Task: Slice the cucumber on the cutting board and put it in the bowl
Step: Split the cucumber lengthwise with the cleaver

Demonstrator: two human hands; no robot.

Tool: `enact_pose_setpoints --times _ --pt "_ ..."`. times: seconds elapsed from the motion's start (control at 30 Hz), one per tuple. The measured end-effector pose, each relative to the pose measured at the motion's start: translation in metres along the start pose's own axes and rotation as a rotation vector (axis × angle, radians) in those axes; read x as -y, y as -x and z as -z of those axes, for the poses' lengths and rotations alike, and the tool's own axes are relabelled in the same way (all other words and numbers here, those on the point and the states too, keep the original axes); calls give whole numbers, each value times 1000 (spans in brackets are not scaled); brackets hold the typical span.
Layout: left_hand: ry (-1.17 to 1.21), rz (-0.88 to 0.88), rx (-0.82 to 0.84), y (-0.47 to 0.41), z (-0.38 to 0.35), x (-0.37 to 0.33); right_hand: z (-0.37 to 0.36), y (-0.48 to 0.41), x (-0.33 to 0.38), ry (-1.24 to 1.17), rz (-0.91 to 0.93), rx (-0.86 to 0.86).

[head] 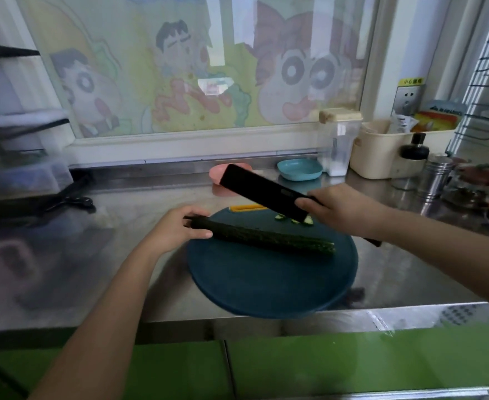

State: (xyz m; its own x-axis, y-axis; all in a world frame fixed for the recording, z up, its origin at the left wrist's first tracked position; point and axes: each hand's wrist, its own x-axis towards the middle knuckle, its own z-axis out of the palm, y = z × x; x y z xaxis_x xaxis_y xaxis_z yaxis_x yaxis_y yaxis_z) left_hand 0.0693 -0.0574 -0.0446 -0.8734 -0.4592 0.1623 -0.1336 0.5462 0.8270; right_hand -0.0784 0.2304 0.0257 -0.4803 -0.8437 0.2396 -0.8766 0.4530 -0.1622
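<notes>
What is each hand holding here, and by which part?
The left hand grips the cucumber at its left end. The right hand holds the knife by its handle, blade raised over the cutting board.

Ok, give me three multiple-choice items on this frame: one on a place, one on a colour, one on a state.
1. Where do the cut pieces lie?
A. on the far part of the cutting board
B. in the blue bowl
C. on the steel counter

2. What colour is the knife blade?
A. silver
B. black
C. white

3. How is the cucumber held?
A. gripped at one end by the left hand
B. lying untouched
C. stuck on the knife tip

Key:
1 A: the pieces sit on the board under the raised knife.
2 B: the blade is black all over.
3 A: the fingers curl round its end, while the right hand holds the knife.
</notes>
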Motion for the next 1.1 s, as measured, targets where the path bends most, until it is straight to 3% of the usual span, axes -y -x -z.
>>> enact_pose_setpoints --times 0.3,1.1 --pt "81 -24 31 -11 6 24 -39 -31 17 -60 85 59" --pt "100 -11 32 -3 6 11 -31 -38 8 -3 169 134"
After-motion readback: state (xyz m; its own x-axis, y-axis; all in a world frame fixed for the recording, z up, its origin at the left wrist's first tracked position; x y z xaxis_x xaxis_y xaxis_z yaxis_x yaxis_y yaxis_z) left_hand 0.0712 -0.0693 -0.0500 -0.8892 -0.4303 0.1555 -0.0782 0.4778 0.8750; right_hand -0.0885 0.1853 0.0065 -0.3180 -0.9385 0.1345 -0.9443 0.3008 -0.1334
